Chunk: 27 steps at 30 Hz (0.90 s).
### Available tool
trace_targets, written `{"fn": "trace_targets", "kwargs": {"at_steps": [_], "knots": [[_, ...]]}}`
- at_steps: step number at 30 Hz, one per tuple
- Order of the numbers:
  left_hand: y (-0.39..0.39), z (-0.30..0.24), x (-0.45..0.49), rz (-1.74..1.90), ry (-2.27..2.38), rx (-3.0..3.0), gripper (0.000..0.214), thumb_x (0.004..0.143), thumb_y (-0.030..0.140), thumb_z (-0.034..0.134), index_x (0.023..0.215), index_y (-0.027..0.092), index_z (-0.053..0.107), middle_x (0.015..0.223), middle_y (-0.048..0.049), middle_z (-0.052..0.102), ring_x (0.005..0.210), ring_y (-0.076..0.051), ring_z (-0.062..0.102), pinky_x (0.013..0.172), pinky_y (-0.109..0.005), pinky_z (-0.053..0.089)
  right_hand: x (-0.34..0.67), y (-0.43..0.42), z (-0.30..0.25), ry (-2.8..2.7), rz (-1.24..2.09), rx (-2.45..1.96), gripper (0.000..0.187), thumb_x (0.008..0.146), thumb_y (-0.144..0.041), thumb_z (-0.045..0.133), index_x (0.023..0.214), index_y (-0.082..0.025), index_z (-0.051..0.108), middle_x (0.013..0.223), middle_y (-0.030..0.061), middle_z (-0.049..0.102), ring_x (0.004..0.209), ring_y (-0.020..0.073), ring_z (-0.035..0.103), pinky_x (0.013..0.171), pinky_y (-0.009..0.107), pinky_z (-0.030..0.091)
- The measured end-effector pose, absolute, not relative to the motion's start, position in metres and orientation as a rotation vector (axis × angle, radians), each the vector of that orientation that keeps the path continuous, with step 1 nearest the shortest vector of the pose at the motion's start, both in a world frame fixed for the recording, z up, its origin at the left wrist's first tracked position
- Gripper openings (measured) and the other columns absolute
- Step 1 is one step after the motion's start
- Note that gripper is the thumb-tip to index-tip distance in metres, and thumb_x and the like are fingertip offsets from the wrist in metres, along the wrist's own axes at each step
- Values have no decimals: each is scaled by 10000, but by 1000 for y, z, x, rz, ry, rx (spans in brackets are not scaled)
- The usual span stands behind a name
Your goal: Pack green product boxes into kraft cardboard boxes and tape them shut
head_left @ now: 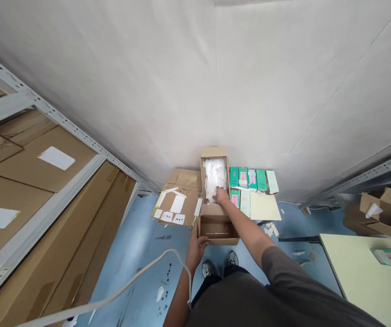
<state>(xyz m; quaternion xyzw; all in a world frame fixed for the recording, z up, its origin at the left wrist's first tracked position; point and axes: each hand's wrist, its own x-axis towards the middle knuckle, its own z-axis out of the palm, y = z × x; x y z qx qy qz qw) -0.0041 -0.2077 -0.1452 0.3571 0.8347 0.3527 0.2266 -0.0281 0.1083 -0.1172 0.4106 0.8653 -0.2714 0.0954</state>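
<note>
My right hand (221,195) reaches into an open cardboard box (203,175), its fingers closed on the white wrapping (214,175) inside. The fingertips are partly hidden, and I cannot see what the wrapping covers. Nearer to me is a second open cardboard section (219,242) with its brown inside showing; I cannot tell whether it is joined to the first. My left hand (197,247) grips its left edge, thumb near the front corner. Several green and pink small boxes (251,179) stand in rows to the right.
A flattish carton (188,195) with white labels lies to the left. Metal shelving (79,136) with large cartons (62,163) runs along the left. At right are a pale table (355,272) and an open carton (386,204). A white cable (137,277) crosses the foreground.
</note>
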Motion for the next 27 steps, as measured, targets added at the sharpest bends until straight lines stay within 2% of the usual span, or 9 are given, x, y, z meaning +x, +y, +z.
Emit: {"fn": "trace_targets", "kwargs": {"at_steps": [5, 11, 15, 19, 21, 23, 27], "knots": [[-204, -145, -14, 935, 2249, 966, 233, 809, 88, 780, 956, 244, 872, 1681, -89, 564, 1579, -367, 505, 1299, -555, 450, -48, 106, -126, 2504, -706, 1271, 516, 972, -154, 685, 1479, -128, 594, 1397, 246, 709, 1266, 296, 726, 989, 332, 533], [-206, -151, -40, 935, 2158, 1028, 236, 826, 79, 764, 975, 226, 873, 1763, -104, 445, 1486, -342, 613, 1275, -495, 479, -51, 108, -123, 2538, -650, 1359, 443, 968, -24, 564, 1368, -147, 711, 1285, 211, 788, 1191, 275, 761, 947, 311, 526], [-207, -155, -61, 949, 2097, 1095, 194, 847, 114, 777, 961, 236, 876, 1774, -89, 427, 1411, -346, 674, 1245, -483, 512, -45, 109, -107, 2622, -593, 1464, 388, 1006, -99, 565, 1342, -185, 737, 1229, 170, 816, 1129, 259, 762, 913, 288, 514], [-207, -164, -77, 954, 2056, 1162, 213, 853, 99, 772, 982, 233, 875, 1783, -87, 413, 1439, -349, 653, 1240, -479, 514, -35, 105, -89, 2882, -639, 1632, 237, 978, -178, 592, 1121, -180, 781, 1077, 126, 826, 982, 263, 737, 850, 292, 515], [-206, -169, -81, 956, 2022, 1198, 214, 880, 114, 753, 1015, 228, 873, 1783, -90, 415, 1445, -346, 648, 1233, -481, 519, -24, 97, -85, 2985, -731, 1720, 208, 996, -255, 574, 998, -178, 766, 982, 107, 807, 889, 252, 710, 802, 293, 516], [-206, -171, -83, 967, 1988, 1229, 212, 903, 131, 736, 1037, 222, 872, 1784, -91, 413, 1465, -343, 632, 1227, -470, 525, -9, 82, -83, 3088, -889, 1791, 260, 1014, -344, 565, 900, -185, 736, 881, 87, 770, 802, 238, 673, 750, 290, 511], [-205, -166, -82, 955, 1951, 1261, 195, 906, 139, 752, 1037, 215, 876, 1790, -102, 398, 1464, -348, 634, 1217, -451, 538, 34, 33, -87, 3180, -1117, 1740, 261, 1003, -381, 599, 870, -201, 734, 844, 67, 755, 792, 231, 674, 755, 290, 534]]}}
